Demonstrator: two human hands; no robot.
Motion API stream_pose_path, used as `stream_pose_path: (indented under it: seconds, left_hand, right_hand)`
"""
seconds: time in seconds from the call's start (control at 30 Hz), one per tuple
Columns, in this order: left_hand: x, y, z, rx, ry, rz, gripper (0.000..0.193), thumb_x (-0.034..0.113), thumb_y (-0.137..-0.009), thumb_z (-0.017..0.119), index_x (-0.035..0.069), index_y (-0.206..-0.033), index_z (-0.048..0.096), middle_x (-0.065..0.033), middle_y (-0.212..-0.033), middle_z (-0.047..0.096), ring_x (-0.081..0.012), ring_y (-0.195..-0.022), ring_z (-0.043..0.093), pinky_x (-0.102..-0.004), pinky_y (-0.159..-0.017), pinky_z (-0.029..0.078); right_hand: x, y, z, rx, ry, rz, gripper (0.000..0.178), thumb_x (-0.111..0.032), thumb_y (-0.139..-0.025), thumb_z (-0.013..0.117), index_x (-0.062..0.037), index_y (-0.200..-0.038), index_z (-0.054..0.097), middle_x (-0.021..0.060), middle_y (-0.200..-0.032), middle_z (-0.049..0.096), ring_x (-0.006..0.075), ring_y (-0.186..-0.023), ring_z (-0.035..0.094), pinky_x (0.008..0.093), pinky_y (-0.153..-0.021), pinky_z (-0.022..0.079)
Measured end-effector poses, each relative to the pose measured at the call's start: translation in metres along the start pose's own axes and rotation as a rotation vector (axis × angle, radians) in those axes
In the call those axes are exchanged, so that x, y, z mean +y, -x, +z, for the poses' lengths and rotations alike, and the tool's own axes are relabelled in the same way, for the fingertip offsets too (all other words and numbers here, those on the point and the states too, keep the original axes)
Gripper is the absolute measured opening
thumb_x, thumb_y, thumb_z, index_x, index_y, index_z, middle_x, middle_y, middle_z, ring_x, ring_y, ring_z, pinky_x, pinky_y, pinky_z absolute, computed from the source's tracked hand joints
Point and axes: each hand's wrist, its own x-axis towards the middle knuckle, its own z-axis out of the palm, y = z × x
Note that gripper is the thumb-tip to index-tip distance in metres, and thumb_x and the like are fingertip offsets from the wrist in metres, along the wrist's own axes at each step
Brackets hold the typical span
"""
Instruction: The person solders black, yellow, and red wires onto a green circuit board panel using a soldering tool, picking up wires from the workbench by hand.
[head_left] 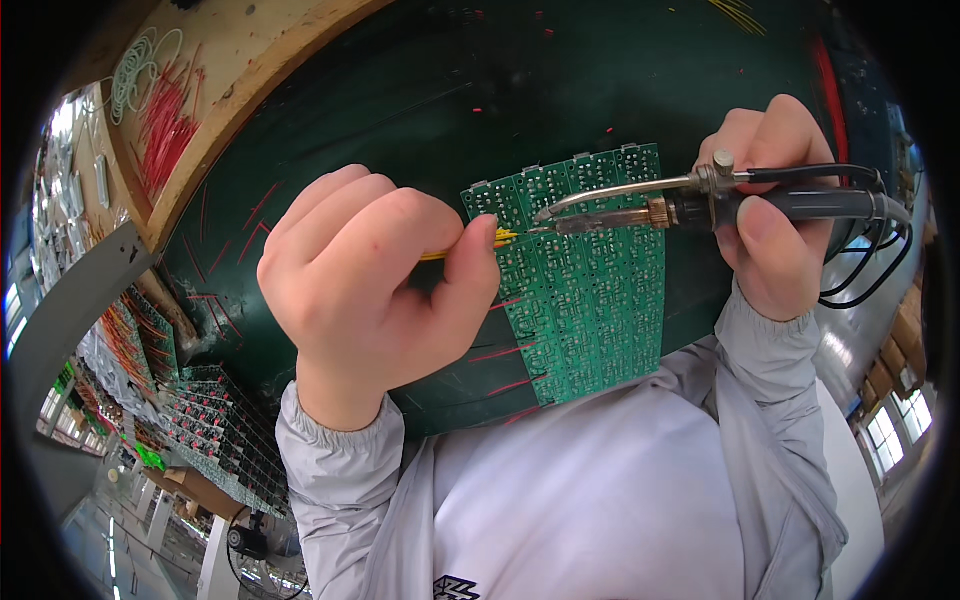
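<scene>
My left hand point(370, 280) is closed, thumb against fingers, around a few thin yellow wires point(506, 237). Their ends poke out over the left edge of a green circuit board panel point(595, 310). In my right hand point(775, 210) is a soldering iron point(610, 219) with a curved metal tube fixed alongside it. The iron points left, its tip close to the yellow wire ends; whether they touch I cannot tell. Rows of solder joints cover the panel, and several red wires point(510, 386) stick out from its lower left edge.
A dark green tabletop point(400, 120) lies beneath, with red wire scraps at left. The wooden tray point(215, 150) at upper left holds red wires and coiled pale tubing. Stacked circuit boards point(225, 430) stand at lower left. Black cables point(880, 270) trail from the iron. More yellow wires point(738, 16) lie far right.
</scene>
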Motion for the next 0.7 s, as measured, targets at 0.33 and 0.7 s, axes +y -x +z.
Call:
stream_pose_path:
  seconds: [0.33,0.7]
  left_hand:
    - [-0.003,0.002,0.002,0.005,0.023,0.000,0.026,0.004,-0.073,0.078,0.006,-0.065,0.054,0.0011,-0.054,0.039,-0.0093,-0.046,0.031,-0.0254,-0.043,0.018]
    - [-0.002,0.001,0.003,0.022,0.059,-0.034,0.026,0.004,-0.076,0.079,0.005,-0.068,0.055,0.0018,-0.054,0.043,-0.0074,-0.045,0.030,-0.0238,-0.043,0.018]
  right_hand:
    - [-0.006,0.002,-0.007,0.001,0.010,0.041,0.034,-0.028,-0.080,0.071,-0.0121,-0.088,0.042,0.0039,-0.073,0.049,0.0086,-0.052,0.043,0.0226,-0.051,0.034]
    - [-0.009,-0.002,-0.021,-0.197,0.015,0.050,0.032,-0.029,-0.084,0.069,-0.0130,-0.091,0.042,0.0049,-0.079,0.050,0.0097,-0.060,0.045,0.0238,-0.057,0.038]
